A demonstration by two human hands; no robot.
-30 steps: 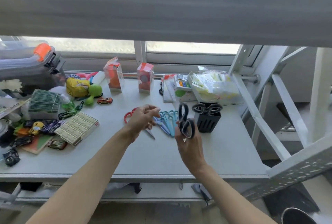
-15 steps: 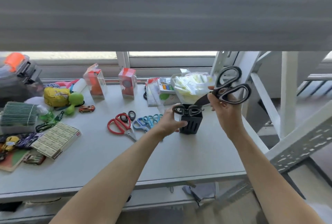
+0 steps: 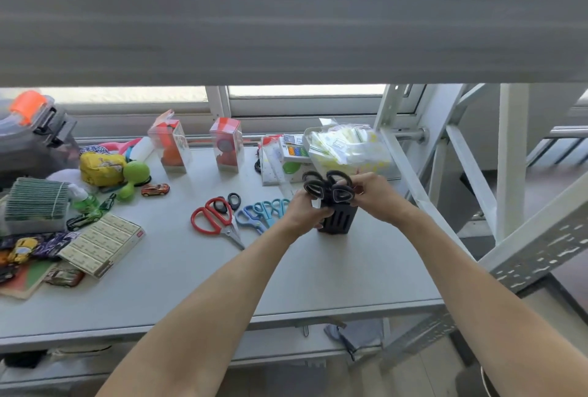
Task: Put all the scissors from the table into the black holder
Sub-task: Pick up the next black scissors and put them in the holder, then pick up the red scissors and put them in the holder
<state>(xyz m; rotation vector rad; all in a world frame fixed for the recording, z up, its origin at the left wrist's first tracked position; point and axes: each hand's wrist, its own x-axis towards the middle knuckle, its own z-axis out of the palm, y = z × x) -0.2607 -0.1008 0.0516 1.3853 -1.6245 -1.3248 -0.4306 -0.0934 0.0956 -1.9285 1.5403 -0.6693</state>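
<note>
The black holder (image 3: 341,221) stands on the grey table (image 3: 178,282), with black scissor handles (image 3: 313,188) sticking out of its top. My left hand (image 3: 302,215) grips the holder's left side. My right hand (image 3: 375,197) pinches the black-handled scissors (image 3: 342,194) at the holder's mouth, blades down inside. Left of the holder lie red-handled scissors (image 3: 211,221), small black-handled scissors (image 3: 227,202) and several blue and teal scissors (image 3: 262,213) in a row.
Two clear boxes (image 3: 227,150) and a bag of packets (image 3: 346,150) stand at the back edge. Toy cars, a card box (image 3: 101,244) and a green stack (image 3: 36,199) crowd the left. A white metal frame (image 3: 413,170) rises right of the holder.
My right hand came down from up high and lowered the black scissors into the holder. My left hand stayed on the holder's side.
</note>
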